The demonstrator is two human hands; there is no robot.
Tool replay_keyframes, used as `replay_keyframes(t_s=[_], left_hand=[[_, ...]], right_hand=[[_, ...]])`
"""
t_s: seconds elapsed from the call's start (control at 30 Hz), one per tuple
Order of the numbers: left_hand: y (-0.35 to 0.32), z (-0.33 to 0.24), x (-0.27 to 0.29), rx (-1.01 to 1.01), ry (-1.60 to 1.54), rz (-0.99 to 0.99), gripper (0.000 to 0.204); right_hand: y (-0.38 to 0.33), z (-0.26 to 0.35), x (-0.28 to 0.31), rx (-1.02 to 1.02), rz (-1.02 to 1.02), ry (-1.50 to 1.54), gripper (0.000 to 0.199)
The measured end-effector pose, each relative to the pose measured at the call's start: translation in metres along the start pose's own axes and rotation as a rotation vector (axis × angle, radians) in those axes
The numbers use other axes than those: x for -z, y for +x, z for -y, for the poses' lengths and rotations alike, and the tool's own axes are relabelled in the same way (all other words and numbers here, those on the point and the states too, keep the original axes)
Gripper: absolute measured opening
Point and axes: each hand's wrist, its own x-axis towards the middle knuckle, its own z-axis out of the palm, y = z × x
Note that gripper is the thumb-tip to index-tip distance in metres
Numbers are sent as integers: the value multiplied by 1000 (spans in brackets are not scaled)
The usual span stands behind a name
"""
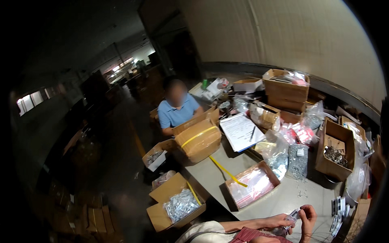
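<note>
At the table's near edge, my left hand (280, 221) is closed on a small clear plastic bag (292, 216) with something silvery in it. The contents are too small to name. My right hand (309, 218) pinches the bag's other end, fingers bent toward the thumb. Beyond my hands, a shallow cardboard box (231, 197) holds a stack of flat clear bags with red edges (255, 184). Several small metal hardware pieces (337, 212) lie in a row to the right of my right hand.
Left of the table, an open carton (164, 193) holds many small bagged parts. A taped carton (198, 141) stands before a co-worker in a blue shirt (178, 111). A clipboard (242, 131) lies mid-table. A box of metal parts (334, 135) stands at right. A yellow strap (227, 172) crosses the tabletop.
</note>
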Motion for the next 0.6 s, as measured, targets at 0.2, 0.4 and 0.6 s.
replay_keyframes(t_s=[0.2,0.4,0.6], left_hand=[[-6,-6,-8,13,-58,74,36],[-2,5,3,-33,-29,71,34],[-7,-8,-14,-119,-62,-33,33]], right_hand=[[-2,10,-10,38,58,11,12],[6,7,-10,33,161,-5,8],[0,17,-21,219,124,-237,12]])
